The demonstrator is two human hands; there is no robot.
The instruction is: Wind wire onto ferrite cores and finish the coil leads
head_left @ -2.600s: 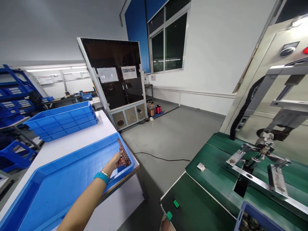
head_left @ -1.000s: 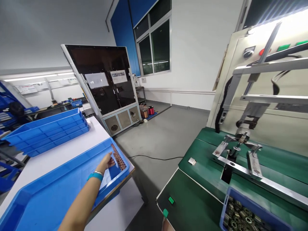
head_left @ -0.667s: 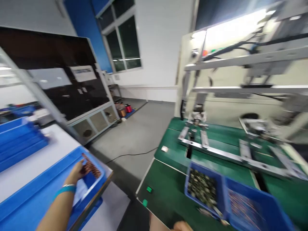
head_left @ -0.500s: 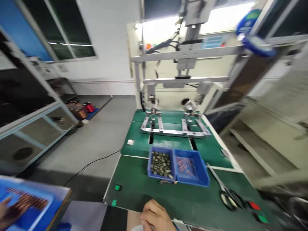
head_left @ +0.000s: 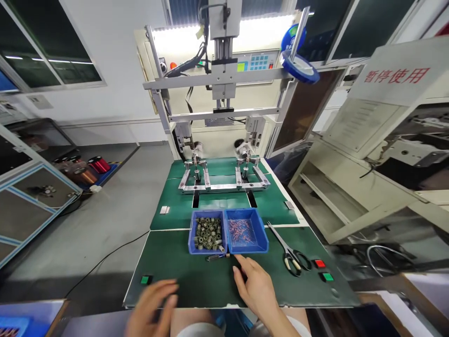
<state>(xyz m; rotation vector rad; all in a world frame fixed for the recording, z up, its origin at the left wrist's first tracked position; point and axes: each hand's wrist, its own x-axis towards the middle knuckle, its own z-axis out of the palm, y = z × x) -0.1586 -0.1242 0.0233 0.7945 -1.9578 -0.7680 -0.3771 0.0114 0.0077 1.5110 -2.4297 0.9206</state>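
On the green work surface [head_left: 182, 271], a blue bin of small metal cores [head_left: 208, 234] sits beside a blue bin of thin reddish wire pieces [head_left: 242, 231]. My right hand [head_left: 256, 283] is over the surface just in front of the bins, index finger extended, fingers apart, holding nothing. A small metal tool [head_left: 215, 257] lies left of its fingertip. My left hand [head_left: 152, 306], blurred, hovers at the front left edge with fingers apart and nothing in it. Scissors with black handles [head_left: 291, 255] lie to the right of the bins.
Behind the bins stands a machine frame with two metal fixtures [head_left: 224, 187]. Green buttons [head_left: 145, 280] [head_left: 328, 277] sit at both front corners, a red button [head_left: 319, 263] at the right. A blue tape roll [head_left: 300, 68] hangs on the frame. Spools [head_left: 98, 164] stand on the left floor.
The view has turned right and sharpened. My right hand has moved forward from the front edge towards the bins and its index finger is now extended. My left hand has come into view.
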